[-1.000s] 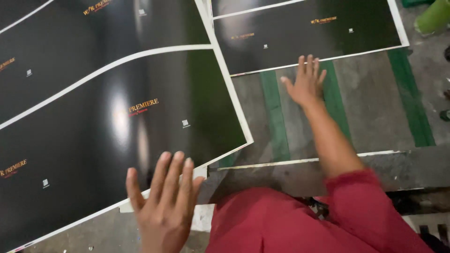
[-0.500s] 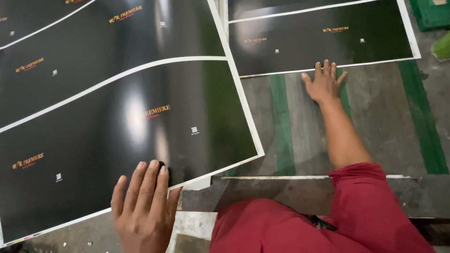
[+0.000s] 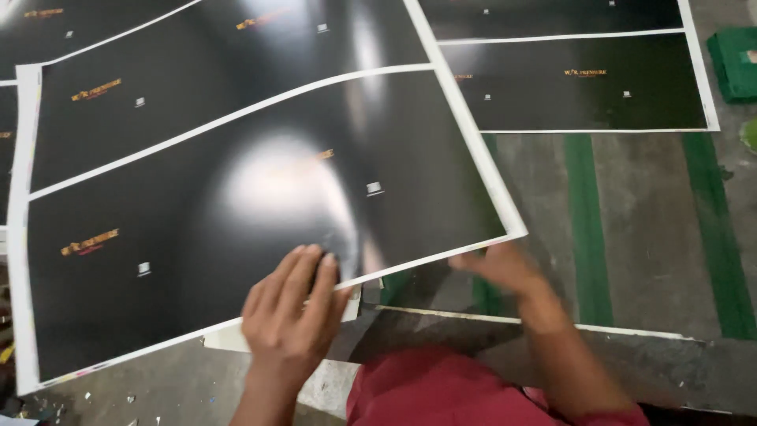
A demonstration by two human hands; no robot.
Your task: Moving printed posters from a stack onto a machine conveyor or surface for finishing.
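Observation:
A large glossy black sheet (image 3: 236, 197) with white borders and small gold print fills the left and middle of the view, bowed upward. My left hand (image 3: 292, 315) lies on its near edge, fingers on top of the black surface. My right hand (image 3: 501, 264) is at the sheet's near right corner, its fingers tucked under the lifted edge and partly hidden. Both hands grip this sheet.
Another black printed sheet (image 3: 583, 79) lies flat at the back right. A green block (image 3: 733, 63) sits at the far right edge. The grey floor carries green stripes (image 3: 587, 229). My red garment (image 3: 441, 386) shows at the bottom. More sheets peek out at the left edge.
My right hand came back from beside the far sheet and took the near sheet's right corner. My left hand slid onto its near edge. The sheet now bows upward.

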